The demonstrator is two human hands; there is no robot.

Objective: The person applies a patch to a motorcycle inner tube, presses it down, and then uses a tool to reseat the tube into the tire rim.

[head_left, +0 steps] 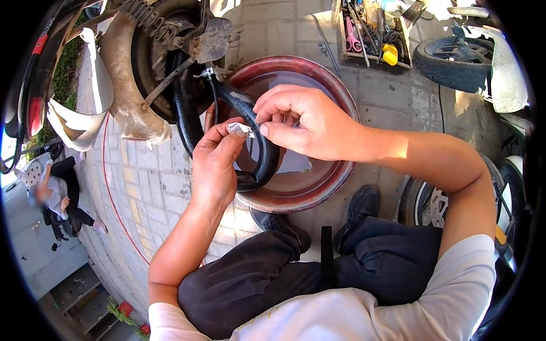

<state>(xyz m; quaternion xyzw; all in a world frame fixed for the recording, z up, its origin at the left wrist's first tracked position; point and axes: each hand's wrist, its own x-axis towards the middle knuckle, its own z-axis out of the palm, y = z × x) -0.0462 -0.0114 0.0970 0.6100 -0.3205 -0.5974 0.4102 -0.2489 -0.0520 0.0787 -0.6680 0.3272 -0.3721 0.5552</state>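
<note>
Between the thumb and fingers of my left hand [216, 165] is a small silvery-white piece [238, 128], perhaps foil or a backed patch. My right hand [313, 122] is just to its right, fingers curled and thumb close to the index finger; whatever they pinch is too small to make out. Under both hands runs a black rubber inner tube [266, 156], bent in a loop by the wheel and over the basin. Part of the tube is hidden by my hands. Below it stands a round red-rimmed basin [335, 184] holding murky water.
A scooter's rear wheel [156, 68] with its muddy fender [128, 108] stands at the upper left. A wooden toolbox [375, 63] lies far right, near a loose wheel [455, 62]. A red hose [116, 190] crosses the paving. Another person [60, 190] sits at far left.
</note>
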